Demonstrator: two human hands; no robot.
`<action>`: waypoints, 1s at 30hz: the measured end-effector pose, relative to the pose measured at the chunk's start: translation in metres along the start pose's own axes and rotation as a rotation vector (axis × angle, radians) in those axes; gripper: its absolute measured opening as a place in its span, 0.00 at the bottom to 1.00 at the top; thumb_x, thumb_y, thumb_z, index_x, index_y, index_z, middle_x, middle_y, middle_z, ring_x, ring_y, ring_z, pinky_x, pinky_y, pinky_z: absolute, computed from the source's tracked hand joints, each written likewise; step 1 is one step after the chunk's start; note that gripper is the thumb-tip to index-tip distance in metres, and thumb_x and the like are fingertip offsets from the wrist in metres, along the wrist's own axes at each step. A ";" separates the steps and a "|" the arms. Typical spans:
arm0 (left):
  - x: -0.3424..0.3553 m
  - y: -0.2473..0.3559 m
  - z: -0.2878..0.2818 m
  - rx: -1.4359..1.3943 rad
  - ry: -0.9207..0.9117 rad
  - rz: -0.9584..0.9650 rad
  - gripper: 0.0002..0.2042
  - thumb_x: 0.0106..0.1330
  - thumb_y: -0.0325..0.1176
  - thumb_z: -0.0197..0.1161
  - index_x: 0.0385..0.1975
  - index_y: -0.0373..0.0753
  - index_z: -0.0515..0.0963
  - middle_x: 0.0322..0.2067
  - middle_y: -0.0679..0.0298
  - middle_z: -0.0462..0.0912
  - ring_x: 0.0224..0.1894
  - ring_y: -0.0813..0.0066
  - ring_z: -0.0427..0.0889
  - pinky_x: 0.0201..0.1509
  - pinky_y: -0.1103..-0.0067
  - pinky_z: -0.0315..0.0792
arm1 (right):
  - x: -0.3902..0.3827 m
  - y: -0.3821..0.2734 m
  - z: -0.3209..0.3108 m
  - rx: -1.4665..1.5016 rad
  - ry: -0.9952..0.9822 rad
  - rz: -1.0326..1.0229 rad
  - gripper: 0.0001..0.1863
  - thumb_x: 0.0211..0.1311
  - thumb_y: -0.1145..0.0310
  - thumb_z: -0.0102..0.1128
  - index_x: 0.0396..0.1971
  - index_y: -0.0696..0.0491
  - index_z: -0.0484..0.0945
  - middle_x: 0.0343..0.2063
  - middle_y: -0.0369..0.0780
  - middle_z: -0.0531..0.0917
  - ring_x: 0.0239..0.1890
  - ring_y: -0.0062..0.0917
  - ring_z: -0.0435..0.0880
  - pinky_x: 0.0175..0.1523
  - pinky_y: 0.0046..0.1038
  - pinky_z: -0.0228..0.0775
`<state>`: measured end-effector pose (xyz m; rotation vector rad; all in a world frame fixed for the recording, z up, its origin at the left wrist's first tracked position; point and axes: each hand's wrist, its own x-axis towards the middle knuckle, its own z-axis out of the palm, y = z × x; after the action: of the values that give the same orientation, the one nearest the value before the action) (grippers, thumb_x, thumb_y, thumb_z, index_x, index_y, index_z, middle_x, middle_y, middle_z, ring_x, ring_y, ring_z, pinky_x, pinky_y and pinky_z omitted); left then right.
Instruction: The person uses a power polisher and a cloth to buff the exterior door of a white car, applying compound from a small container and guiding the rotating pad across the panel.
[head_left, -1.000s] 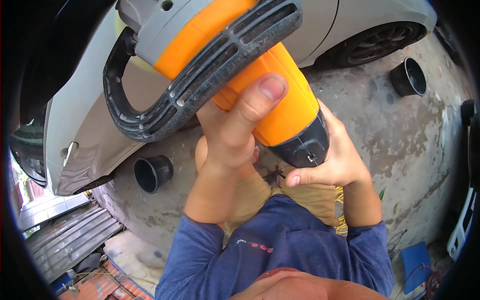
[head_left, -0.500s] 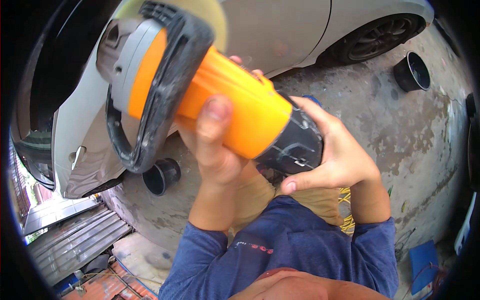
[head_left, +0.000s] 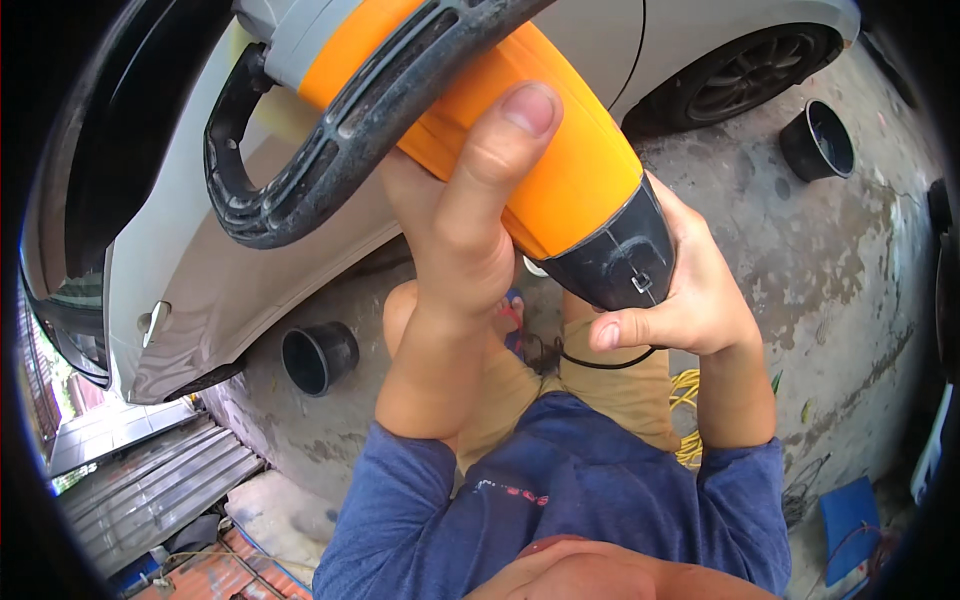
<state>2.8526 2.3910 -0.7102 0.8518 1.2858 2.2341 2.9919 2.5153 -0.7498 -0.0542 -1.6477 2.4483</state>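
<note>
An orange, grey and black power polisher [head_left: 560, 170] fills the upper middle, angled from upper left to lower right, with a black loop handle [head_left: 260, 200] at its head. A pale yellow pad shows partly behind it. My left hand [head_left: 455, 230] grips the orange body, thumb laid over its top, other fingers hidden beneath. My right hand [head_left: 690, 280] is wrapped around the black rear end, thumb along the lower edge. A black cord [head_left: 610, 362] hangs in a curve below the tool. The car's pale panel [head_left: 180, 320] is behind the polisher at the left.
Black buckets stand on the concrete at left [head_left: 320, 360] and right [head_left: 817, 145]. A car wheel [head_left: 750, 75] is upper right. Coiled yellow cord [head_left: 685, 420] lies beside my leg. Corrugated metal sheets [head_left: 165, 470] are lower left, a blue board [head_left: 848, 530] lower right.
Since half a second ago the polisher's head has swung up and right, hiding most of the pad, and its rear end has risen slightly. Both my hands moved with it, still gripping.
</note>
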 end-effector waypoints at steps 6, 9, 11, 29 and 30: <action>-0.014 -0.005 -0.003 0.264 0.186 -0.025 0.26 0.68 0.46 0.61 0.58 0.32 0.73 0.45 0.55 0.82 0.45 0.66 0.83 0.50 0.71 0.78 | -0.002 0.004 -0.004 -0.065 -0.031 -0.067 0.58 0.38 0.67 0.89 0.71 0.63 0.63 0.54 0.43 0.81 0.57 0.29 0.80 0.64 0.31 0.71; -0.023 -0.007 0.008 0.189 0.239 0.009 0.31 0.70 0.52 0.58 0.62 0.32 0.70 0.49 0.51 0.81 0.48 0.60 0.83 0.54 0.67 0.79 | -0.007 -0.003 -0.009 -0.123 -0.111 0.077 0.59 0.37 0.64 0.90 0.70 0.64 0.63 0.57 0.45 0.80 0.59 0.28 0.79 0.65 0.31 0.69; -0.024 -0.008 0.012 0.123 0.289 0.027 0.33 0.69 0.54 0.57 0.65 0.33 0.67 0.51 0.50 0.80 0.50 0.57 0.83 0.56 0.65 0.79 | -0.006 -0.005 -0.011 -0.060 -0.090 0.092 0.59 0.36 0.62 0.90 0.69 0.65 0.63 0.57 0.46 0.80 0.59 0.28 0.79 0.66 0.31 0.69; -0.105 0.021 -0.046 0.225 0.438 -0.070 0.39 0.67 0.56 0.57 0.72 0.37 0.60 0.60 0.44 0.76 0.56 0.44 0.82 0.58 0.56 0.81 | -0.016 0.043 0.050 -0.173 -0.216 0.141 0.56 0.41 0.65 0.86 0.70 0.60 0.61 0.54 0.52 0.84 0.59 0.39 0.84 0.62 0.35 0.74; -0.110 0.034 -0.060 0.239 0.430 -0.053 0.40 0.67 0.57 0.57 0.72 0.36 0.60 0.61 0.43 0.75 0.56 0.44 0.82 0.57 0.54 0.81 | -0.016 0.050 0.063 -0.126 -0.274 0.132 0.57 0.43 0.64 0.87 0.71 0.60 0.58 0.57 0.51 0.81 0.60 0.36 0.82 0.64 0.34 0.72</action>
<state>2.8885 2.2692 -0.7363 0.4127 1.7740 2.3308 2.9919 2.4370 -0.7728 0.1673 -1.9699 2.5378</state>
